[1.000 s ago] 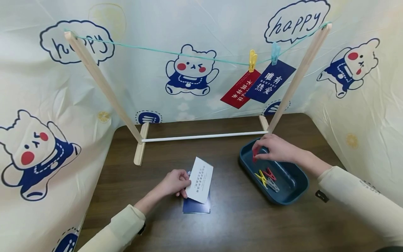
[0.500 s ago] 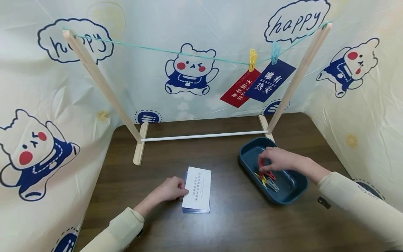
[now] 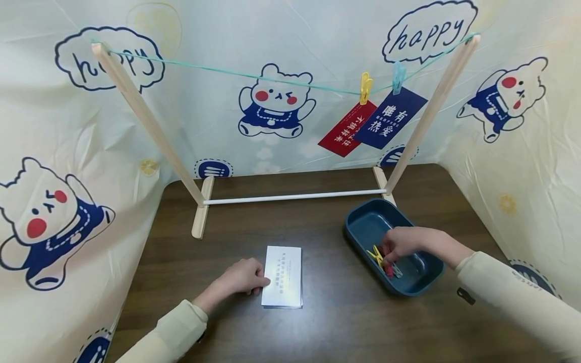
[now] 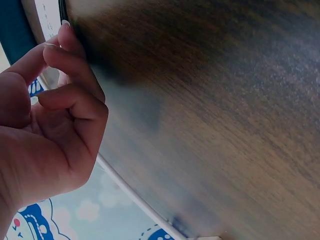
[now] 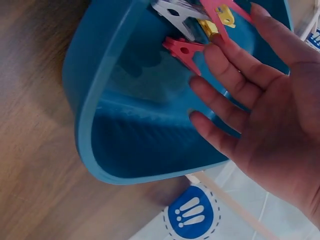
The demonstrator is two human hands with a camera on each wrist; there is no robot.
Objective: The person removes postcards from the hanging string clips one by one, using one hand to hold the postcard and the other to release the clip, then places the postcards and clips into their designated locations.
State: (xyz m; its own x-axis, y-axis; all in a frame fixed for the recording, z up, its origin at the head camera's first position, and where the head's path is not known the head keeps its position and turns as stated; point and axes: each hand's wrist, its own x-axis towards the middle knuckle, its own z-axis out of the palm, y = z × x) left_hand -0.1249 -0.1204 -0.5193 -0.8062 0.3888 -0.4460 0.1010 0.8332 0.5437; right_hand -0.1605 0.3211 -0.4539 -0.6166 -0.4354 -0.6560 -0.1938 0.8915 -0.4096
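Note:
My left hand [image 3: 245,276] rests at the left edge of a small stack of cards, pinching the white printed top card [image 3: 283,277] between thumb and fingers. The card lies flat on the stack. Over the blue bin [image 3: 368,229], my right hand [image 3: 401,242] reaches down inside. In the right wrist view its thumb and index finger pinch a red clothespin [image 5: 215,17]. Another red clothespin [image 5: 182,50] lies below the fingers, beside a grey clothespin [image 5: 177,17] and a yellow clothespin [image 3: 375,255].
A wooden frame carries a green string [image 3: 218,70]. On it hang a red card [image 3: 347,130] under a yellow clothespin [image 3: 365,88] and a blue card [image 3: 390,118] under a light blue one [image 3: 398,78]. A white rod [image 3: 295,197] joins the frame's feet.
The white card, tilted up in the left hand before, now lies squared on the stack. The right hand, with a red clothespin, has moved deeper and nearer within the bin, toward the other clothespins.

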